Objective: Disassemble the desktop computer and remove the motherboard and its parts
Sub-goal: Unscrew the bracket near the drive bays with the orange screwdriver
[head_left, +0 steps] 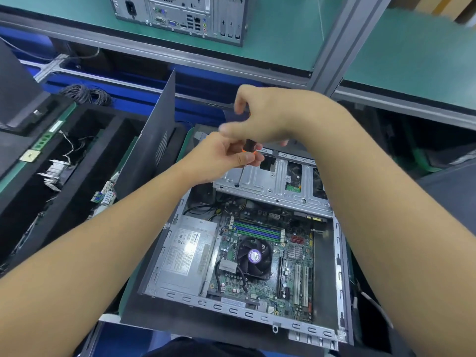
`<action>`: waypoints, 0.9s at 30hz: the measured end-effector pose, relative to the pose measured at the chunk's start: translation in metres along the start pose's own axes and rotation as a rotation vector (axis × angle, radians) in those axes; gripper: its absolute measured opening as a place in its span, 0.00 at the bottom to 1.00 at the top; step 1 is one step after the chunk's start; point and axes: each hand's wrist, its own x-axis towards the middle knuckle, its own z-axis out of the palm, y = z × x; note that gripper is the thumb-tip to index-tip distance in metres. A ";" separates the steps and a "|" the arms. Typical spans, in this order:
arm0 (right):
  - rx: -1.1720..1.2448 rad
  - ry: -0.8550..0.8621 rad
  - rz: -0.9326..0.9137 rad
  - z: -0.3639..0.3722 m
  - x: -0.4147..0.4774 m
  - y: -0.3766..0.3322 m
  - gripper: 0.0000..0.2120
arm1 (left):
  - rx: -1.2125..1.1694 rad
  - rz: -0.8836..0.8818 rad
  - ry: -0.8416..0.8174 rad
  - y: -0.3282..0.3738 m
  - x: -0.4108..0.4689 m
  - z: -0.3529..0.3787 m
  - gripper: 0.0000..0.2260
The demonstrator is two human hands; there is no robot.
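Motherboard (291,269) sits flat in the floor of the open computer case (340,253), which lies on its side on the bench right below me, not yet lifted out. Same case holds the power supply (185,256) along its left wall, the fan (253,256) mid-board, and memory sticks (257,230) just beyond the fan. Drive cage (260,181) spans the far end above the board and blocks that edge, so I judge it comes off first. Screwdriver (242,173) stands nearly upright, tip on a screw at the cage's left side. Left hand (226,155) pinches the lower handle by the orange collar to keep the shaft steady on the screw. Right hand (257,117) curls over the handle's top to press and turn; it is blurred, so the exact finger lay is unclear. Side panel (154,140) stands on edge just left of the case, out of the way. Black foam tray (85,155) further left holds small loose parts and thin wires, too small to name. Second computer (185,16) stands on the shelf beyond.
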 end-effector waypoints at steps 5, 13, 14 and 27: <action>0.046 0.137 0.084 0.011 0.007 0.000 0.17 | 0.133 -0.044 0.112 -0.003 0.004 0.004 0.24; 0.154 0.211 0.002 0.016 0.000 0.012 0.10 | 0.575 -0.316 0.029 -0.009 -0.038 -0.021 0.11; 0.158 0.214 -0.005 0.015 -0.001 0.012 0.10 | 0.663 -0.433 -0.109 -0.010 -0.040 -0.021 0.12; 0.231 0.329 -0.033 -0.014 -0.034 0.029 0.12 | 0.838 -0.756 -0.305 -0.047 -0.012 0.042 0.06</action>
